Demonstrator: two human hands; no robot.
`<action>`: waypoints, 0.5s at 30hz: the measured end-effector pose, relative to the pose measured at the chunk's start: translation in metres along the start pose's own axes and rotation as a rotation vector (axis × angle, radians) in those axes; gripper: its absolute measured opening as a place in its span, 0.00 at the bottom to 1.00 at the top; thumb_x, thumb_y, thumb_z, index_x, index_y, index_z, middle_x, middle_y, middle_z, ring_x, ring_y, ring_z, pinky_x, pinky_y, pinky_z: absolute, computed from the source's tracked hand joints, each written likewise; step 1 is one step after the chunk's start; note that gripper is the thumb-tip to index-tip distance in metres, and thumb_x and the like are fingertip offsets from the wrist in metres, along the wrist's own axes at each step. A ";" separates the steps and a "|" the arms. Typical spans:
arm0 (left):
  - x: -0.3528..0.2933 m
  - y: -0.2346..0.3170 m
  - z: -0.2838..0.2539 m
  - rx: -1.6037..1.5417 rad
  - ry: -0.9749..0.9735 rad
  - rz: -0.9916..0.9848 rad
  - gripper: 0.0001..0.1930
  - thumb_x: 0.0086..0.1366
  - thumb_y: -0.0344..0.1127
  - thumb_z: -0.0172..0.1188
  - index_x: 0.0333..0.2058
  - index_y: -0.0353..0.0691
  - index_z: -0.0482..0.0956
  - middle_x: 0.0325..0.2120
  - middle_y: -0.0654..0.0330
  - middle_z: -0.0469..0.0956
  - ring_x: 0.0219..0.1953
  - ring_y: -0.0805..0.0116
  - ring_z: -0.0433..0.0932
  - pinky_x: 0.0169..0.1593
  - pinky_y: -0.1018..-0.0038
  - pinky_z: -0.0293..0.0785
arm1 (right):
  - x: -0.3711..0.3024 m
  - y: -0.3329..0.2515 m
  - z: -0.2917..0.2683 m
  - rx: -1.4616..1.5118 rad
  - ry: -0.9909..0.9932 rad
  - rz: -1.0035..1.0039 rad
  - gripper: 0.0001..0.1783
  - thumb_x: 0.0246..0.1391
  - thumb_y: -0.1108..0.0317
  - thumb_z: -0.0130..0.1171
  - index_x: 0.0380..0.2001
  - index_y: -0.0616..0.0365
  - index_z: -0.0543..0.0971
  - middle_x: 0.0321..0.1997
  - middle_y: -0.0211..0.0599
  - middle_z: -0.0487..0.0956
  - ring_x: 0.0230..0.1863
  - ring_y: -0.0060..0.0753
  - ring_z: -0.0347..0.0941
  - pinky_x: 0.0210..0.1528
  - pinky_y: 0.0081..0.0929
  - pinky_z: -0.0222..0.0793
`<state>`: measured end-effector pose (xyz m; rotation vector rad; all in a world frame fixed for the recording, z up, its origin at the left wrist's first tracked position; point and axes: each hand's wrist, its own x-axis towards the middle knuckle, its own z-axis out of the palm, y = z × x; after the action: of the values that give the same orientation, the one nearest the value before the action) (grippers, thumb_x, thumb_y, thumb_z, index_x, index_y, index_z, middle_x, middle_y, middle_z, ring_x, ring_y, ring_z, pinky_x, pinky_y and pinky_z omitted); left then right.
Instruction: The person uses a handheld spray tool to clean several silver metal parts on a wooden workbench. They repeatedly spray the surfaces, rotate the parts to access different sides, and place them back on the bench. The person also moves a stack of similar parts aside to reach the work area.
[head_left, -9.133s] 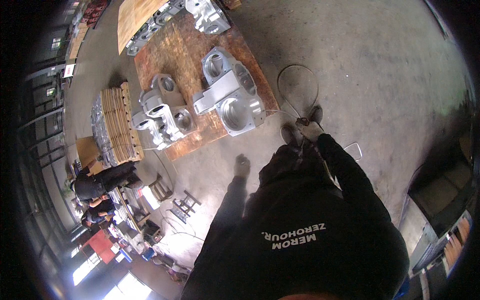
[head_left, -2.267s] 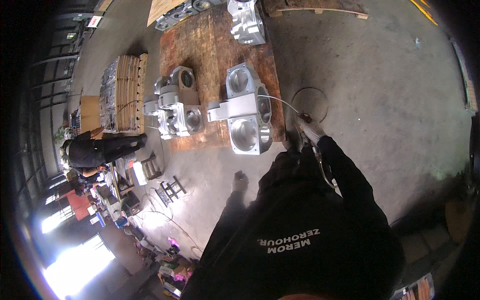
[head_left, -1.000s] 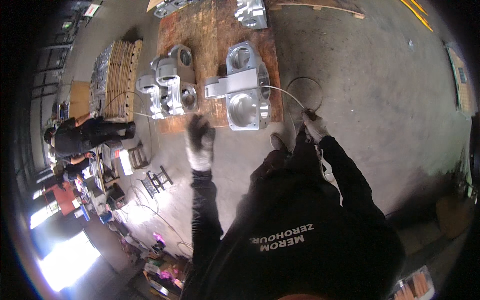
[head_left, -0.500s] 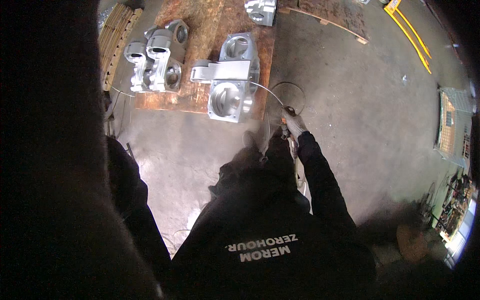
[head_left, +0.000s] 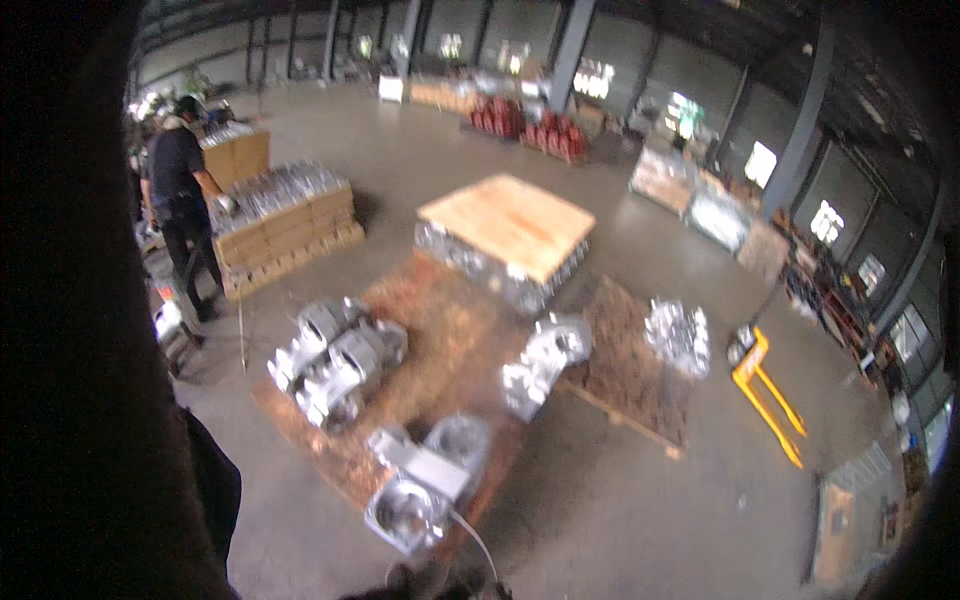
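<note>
A bare-metal casting (head_left: pixel 430 467) with round bores lies at the near corner of the worn, rust-brown board (head_left: pixel 420 300). From its near side a thin pale tube (head_left: pixel 476 538) curves down to the bottom edge. Only a dark, blurred bit of my right hand (head_left: pixel 488 590) shows where that tube ends; its fingers and what they hold are hidden. My left hand is out of the picture; a dark sleeve (head_left: pixel 212 485) shows at the left. Two castings (head_left: pixel 340 362) lie together on the board's left part, and another casting (head_left: pixel 548 362) sits at its right edge.
A plywood-topped stack (head_left: pixel 510 225) stands beyond the board. Another person (head_left: pixel 178 190) works at a pallet of metal parts (head_left: pixel 290 225) at the left. Right of the board are a low wooden platform with silvery parts (head_left: pixel 677 338), a yellow pallet truck (head_left: pixel 765 395) and a wire cage (head_left: pixel 845 520).
My view has tilted up from the floor to the wider hall. The castings now appear lower, and my right hand, which gripped a tool with the thin tube, has slipped to the bottom edge.
</note>
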<state>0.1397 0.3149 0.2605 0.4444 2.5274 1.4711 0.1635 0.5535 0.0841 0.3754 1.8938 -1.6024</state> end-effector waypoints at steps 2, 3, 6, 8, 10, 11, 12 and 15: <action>0.007 -0.025 0.010 -0.036 -0.003 -0.047 0.47 0.52 0.38 0.77 0.67 0.37 0.60 0.63 0.46 0.66 0.65 0.52 0.68 0.67 0.55 0.66 | 0.020 -0.006 0.006 -0.008 -0.009 0.003 0.22 0.68 0.46 0.50 0.31 0.53 0.76 0.21 0.30 0.73 0.22 0.25 0.69 0.24 0.28 0.66; 0.008 -0.037 0.018 -0.057 0.001 -0.069 0.47 0.52 0.38 0.77 0.67 0.37 0.60 0.63 0.46 0.67 0.64 0.52 0.68 0.66 0.55 0.66 | 0.022 -0.001 0.006 -0.006 -0.004 0.012 0.23 0.68 0.45 0.50 0.32 0.54 0.76 0.22 0.30 0.73 0.22 0.25 0.70 0.25 0.28 0.66; 0.003 -0.066 0.041 -0.056 0.005 -0.110 0.46 0.51 0.38 0.77 0.66 0.37 0.61 0.63 0.46 0.67 0.64 0.52 0.69 0.66 0.55 0.66 | 0.013 0.031 0.004 0.025 0.010 0.027 0.24 0.68 0.45 0.49 0.32 0.54 0.76 0.24 0.31 0.74 0.24 0.25 0.71 0.27 0.29 0.67; -0.002 -0.073 0.048 -0.034 0.016 -0.108 0.46 0.51 0.38 0.77 0.66 0.37 0.61 0.63 0.46 0.67 0.64 0.52 0.69 0.66 0.55 0.67 | -0.010 0.052 -0.010 0.034 0.045 0.017 0.24 0.68 0.44 0.48 0.33 0.55 0.77 0.25 0.31 0.75 0.25 0.25 0.71 0.28 0.29 0.68; -0.014 -0.082 0.050 -0.006 0.002 -0.111 0.46 0.51 0.37 0.77 0.66 0.37 0.61 0.62 0.46 0.68 0.64 0.52 0.69 0.66 0.55 0.67 | -0.044 0.071 -0.019 0.045 0.086 0.040 0.25 0.68 0.44 0.48 0.33 0.55 0.77 0.26 0.31 0.76 0.27 0.25 0.72 0.29 0.29 0.69; -0.032 -0.084 0.045 0.016 0.012 -0.140 0.46 0.51 0.37 0.77 0.66 0.37 0.62 0.62 0.46 0.68 0.64 0.52 0.69 0.66 0.56 0.67 | -0.074 0.039 -0.006 0.047 0.074 0.093 0.25 0.69 0.44 0.48 0.33 0.56 0.77 0.26 0.32 0.76 0.27 0.25 0.72 0.30 0.29 0.69; -0.050 -0.088 0.032 0.050 0.034 -0.157 0.46 0.51 0.37 0.77 0.66 0.37 0.62 0.62 0.46 0.68 0.64 0.52 0.69 0.66 0.56 0.67 | -0.094 0.000 0.009 0.028 0.087 0.149 0.24 0.69 0.44 0.48 0.29 0.53 0.75 0.22 0.28 0.73 0.23 0.24 0.70 0.30 0.30 0.70; -0.045 -0.051 0.004 0.082 0.018 -0.067 0.46 0.51 0.37 0.77 0.66 0.37 0.62 0.62 0.46 0.69 0.64 0.53 0.69 0.66 0.56 0.67 | -0.101 0.026 0.003 0.102 0.183 0.200 0.25 0.64 0.42 0.53 0.26 0.53 0.72 0.17 0.27 0.68 0.14 0.24 0.65 0.16 0.29 0.59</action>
<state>0.1746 0.2793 0.2142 0.3572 2.5976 1.3579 0.2572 0.5743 0.1260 0.7545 1.8440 -1.5783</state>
